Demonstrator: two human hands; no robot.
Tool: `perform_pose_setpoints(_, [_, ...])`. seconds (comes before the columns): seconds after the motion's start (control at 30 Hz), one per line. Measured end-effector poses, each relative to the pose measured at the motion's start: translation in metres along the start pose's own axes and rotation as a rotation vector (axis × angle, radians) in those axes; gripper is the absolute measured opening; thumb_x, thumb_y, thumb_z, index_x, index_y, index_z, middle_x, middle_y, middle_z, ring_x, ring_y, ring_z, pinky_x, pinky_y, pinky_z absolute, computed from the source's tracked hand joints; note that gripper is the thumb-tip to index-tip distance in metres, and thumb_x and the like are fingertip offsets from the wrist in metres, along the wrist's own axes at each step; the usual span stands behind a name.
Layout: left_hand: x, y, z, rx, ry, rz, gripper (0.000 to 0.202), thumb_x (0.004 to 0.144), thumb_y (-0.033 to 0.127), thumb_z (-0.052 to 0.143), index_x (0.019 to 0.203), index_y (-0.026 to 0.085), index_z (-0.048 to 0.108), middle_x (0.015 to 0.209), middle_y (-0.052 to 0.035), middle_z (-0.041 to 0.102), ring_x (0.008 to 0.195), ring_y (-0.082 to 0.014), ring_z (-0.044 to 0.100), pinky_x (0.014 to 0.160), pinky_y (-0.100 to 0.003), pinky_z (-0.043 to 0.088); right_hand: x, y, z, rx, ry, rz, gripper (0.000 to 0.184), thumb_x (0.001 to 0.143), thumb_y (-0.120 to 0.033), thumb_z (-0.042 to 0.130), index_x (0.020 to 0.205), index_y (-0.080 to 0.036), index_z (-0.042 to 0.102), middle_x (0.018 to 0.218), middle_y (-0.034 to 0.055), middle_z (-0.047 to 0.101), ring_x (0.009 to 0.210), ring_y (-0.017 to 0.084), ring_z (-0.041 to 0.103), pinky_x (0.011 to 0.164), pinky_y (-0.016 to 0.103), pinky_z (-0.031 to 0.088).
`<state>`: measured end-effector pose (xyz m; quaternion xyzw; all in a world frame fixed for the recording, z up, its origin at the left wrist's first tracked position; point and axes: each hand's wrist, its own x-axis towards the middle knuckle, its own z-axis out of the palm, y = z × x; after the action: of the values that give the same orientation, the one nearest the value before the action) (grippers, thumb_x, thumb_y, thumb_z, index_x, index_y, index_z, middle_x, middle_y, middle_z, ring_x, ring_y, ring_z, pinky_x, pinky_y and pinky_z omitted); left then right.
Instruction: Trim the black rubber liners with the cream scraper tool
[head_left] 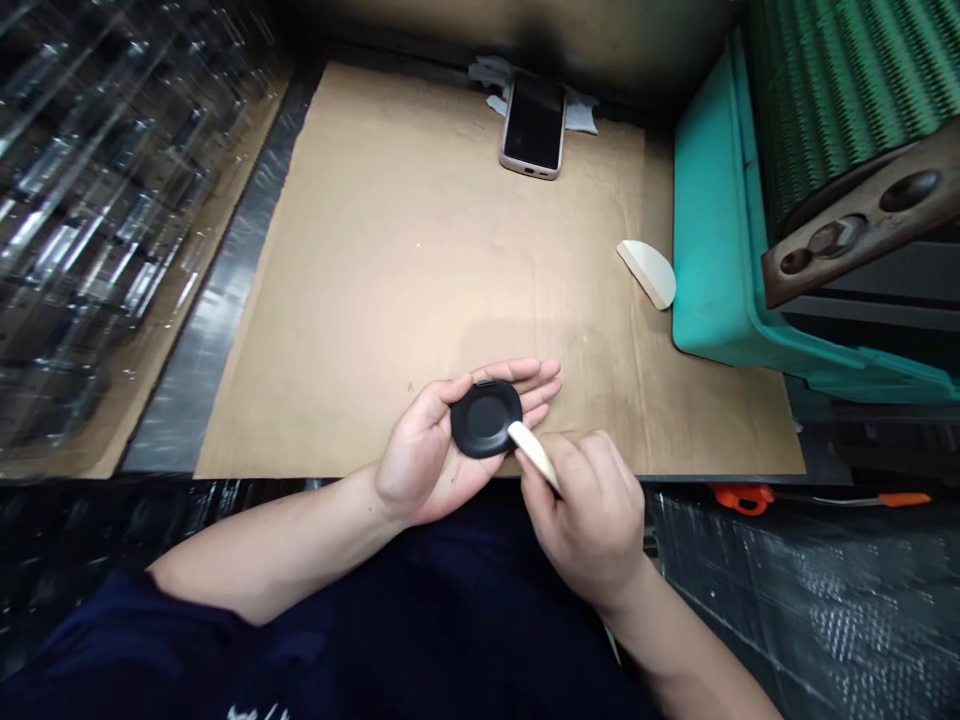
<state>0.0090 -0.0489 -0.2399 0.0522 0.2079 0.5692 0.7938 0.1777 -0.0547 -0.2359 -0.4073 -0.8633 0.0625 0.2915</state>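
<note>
My left hand (427, 450) is palm up near the front edge of the cardboard. On its palm and fingers lies a black, rounded plastic piece (486, 419) with a shallow recess and a small tab at its far edge; the thumb rests against its left side. From the right, my right hand (589, 505) pinches a thin off-white wedge (534, 455), whose tip touches the lower right rim of the black piece. A similar off-white half-disc (649, 273) lies on the cardboard, close to the teal bin.
Brown cardboard (360, 260) covers the worktop. A phone (534, 128) lies at the back on crumpled white tissue. The teal bin (709, 220) and a green ribbed machine part (855, 90) stand at right. Clear plastic trays (112, 200) fill the left; orange-handled tools (742, 497) lie lower right.
</note>
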Motion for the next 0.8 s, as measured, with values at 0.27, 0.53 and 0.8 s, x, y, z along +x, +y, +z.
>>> perform_pose_setpoints(0.27, [-0.001, -0.001, -0.005, 0.039, -0.051, -0.133, 0.052, 0.102, 0.035, 0.034, 0.137, 0.008, 0.061, 0.152, -0.0177, 0.054, 0.148, -0.0346, 0.041, 0.122, -0.055, 0.03, 0.013, 0.014, -0.005, -0.062, 0.003, -0.071, 0.012, 0.094, -0.015, 0.067, 0.105, -0.011, 0.067, 0.083, 0.0084, 0.066, 0.073, 0.019, 0.057, 0.067, 0.032, 0.049])
perform_pose_setpoints(0.53, [0.0, -0.002, -0.006, 0.056, -0.051, -0.14, 0.051, 0.101, 0.036, 0.035, 0.135, 0.01, 0.064, 0.15, -0.0171, 0.056, 0.148, -0.0334, 0.041, 0.122, -0.051, 0.03, 0.017, 0.013, -0.003, -0.092, 0.019, -0.087, 0.014, 0.093, -0.012, 0.067, 0.106, -0.012, 0.067, 0.08, 0.0069, 0.065, 0.07, 0.017, 0.054, 0.064, 0.03, 0.047])
perform_pose_setpoints(0.8, [0.0, -0.003, -0.006, 0.026, -0.024, -0.138, 0.051, 0.101, 0.036, 0.037, 0.137, 0.01, 0.062, 0.152, -0.0171, 0.054, 0.149, -0.0338, 0.039, 0.122, -0.052, 0.03, 0.021, 0.012, -0.007, -0.127, -0.04, -0.071, 0.01, 0.095, -0.012, 0.064, 0.105, -0.013, 0.066, 0.077, 0.0052, 0.063, 0.069, 0.017, 0.051, 0.064, 0.031, 0.044])
